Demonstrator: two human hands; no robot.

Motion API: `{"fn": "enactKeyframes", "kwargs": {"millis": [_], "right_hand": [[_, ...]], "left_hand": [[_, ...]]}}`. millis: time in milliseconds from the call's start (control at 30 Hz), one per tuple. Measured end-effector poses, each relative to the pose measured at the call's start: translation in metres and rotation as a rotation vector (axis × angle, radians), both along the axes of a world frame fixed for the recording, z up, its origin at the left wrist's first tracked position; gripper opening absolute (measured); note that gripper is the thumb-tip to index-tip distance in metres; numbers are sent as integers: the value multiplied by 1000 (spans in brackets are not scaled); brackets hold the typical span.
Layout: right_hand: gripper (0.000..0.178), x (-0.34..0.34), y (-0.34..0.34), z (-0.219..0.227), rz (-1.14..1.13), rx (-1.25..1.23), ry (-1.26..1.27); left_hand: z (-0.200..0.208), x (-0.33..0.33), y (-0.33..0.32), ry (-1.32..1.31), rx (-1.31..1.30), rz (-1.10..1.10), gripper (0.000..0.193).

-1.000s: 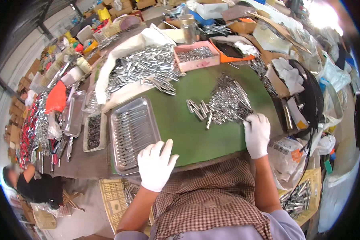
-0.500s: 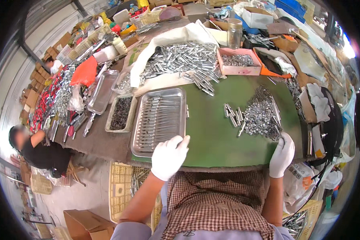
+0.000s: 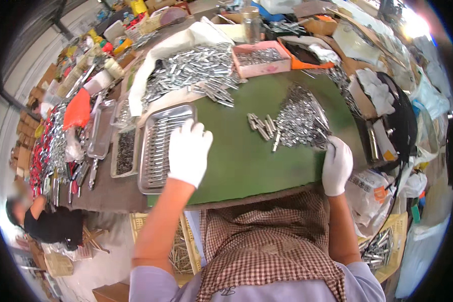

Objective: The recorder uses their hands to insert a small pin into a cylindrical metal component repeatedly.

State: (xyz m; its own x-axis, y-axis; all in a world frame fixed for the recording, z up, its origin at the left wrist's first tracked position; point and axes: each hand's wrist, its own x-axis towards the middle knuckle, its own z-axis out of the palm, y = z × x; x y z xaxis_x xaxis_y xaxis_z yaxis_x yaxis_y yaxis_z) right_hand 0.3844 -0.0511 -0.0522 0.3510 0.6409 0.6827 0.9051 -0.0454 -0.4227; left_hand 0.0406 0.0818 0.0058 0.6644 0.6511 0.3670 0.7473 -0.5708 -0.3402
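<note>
My left hand [image 3: 190,153], in a white glove, is over the right side of a steel tray [image 3: 145,190]. Its fingers curl down with their tips hidden, so whatever they hold cannot be made out. A row of slim metal rods [image 3: 158,156] lies in the tray, partly covered by the hand. My right hand [image 3: 337,165], also gloved in white, is closed at the lower right edge of a pile of small shiny metal parts [image 3: 299,121]; anything between its fingertips is too small to name. Several short metal cylinders [image 3: 261,127] lie left of that pile on the green mat [image 3: 236,166].
A large heap of metal tubes [image 3: 191,70] lies on white cloth behind the mat. Beside it stands a pink box [image 3: 264,69] of small parts. A bin of dark pieces [image 3: 125,153] is left of the tray. Another person [image 3: 55,226] sits at far left.
My left hand has moved forward from the tray's near right corner to over its right side. My right hand stays by the pile. The whole view has shifted and turned somewhat.
</note>
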Motion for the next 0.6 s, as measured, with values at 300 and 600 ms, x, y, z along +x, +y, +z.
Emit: {"fn": "enactKeyframes", "kwargs": {"millis": [300,600], "right_hand": [[21,-6,1,0,-26,144,10],[23,-2,-15,19,583,-192,-46]], "left_hand": [[9,24,33,217,-267,-56,6],[-28,100,-91,-488,-506,-268,20]]}}
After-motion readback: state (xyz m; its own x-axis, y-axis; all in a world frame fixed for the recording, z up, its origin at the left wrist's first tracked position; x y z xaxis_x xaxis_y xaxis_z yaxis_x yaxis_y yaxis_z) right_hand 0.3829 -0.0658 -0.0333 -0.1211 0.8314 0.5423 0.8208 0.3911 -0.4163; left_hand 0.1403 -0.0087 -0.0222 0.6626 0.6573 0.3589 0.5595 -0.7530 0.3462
